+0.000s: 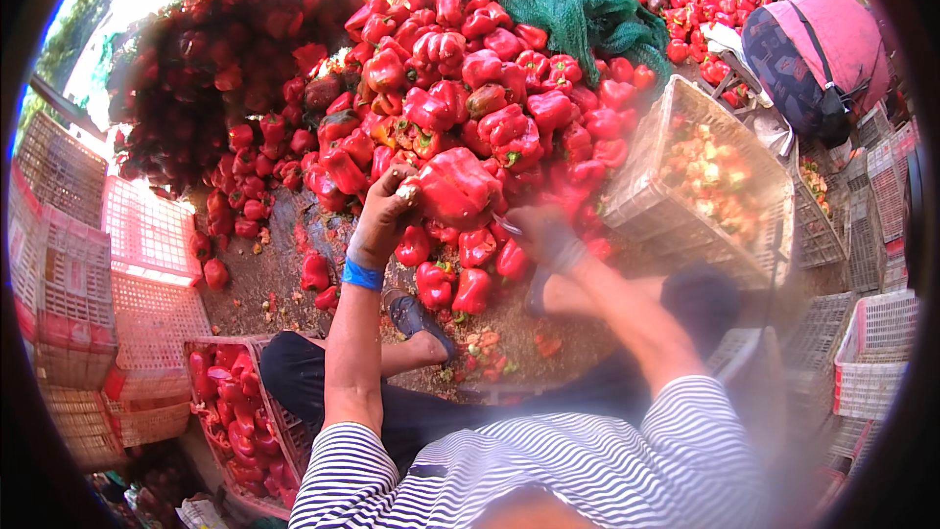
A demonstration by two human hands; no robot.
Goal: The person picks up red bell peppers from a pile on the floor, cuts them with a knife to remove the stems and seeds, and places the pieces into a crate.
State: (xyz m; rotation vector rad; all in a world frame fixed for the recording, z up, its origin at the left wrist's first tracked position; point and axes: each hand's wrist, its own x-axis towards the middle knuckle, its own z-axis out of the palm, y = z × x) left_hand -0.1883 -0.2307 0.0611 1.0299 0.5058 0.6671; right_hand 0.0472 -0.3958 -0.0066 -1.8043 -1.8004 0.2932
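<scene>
My left hand (385, 209), with a blue band at the wrist, holds a large red bell pepper (459, 188) by its left side. My right hand (543, 234) is blurred and sits just right of that pepper, closed on a small metal tool (507, 224), perhaps a knife, whose tip points toward the pepper. Both hands look gloved or soiled. Beyond and under them a big heap of red bell peppers (507, 125) spreads over the ground, with several loose ones nearer my feet.
A plastic crate (639, 191) of pale pepper scraps stands at the right. At the lower left is a crate of red peppers (239, 419). Stacked crates (73, 294) line the left side. Green netting (580, 7) lies on the heap. A person in pink (837, 37) bends at the upper right.
</scene>
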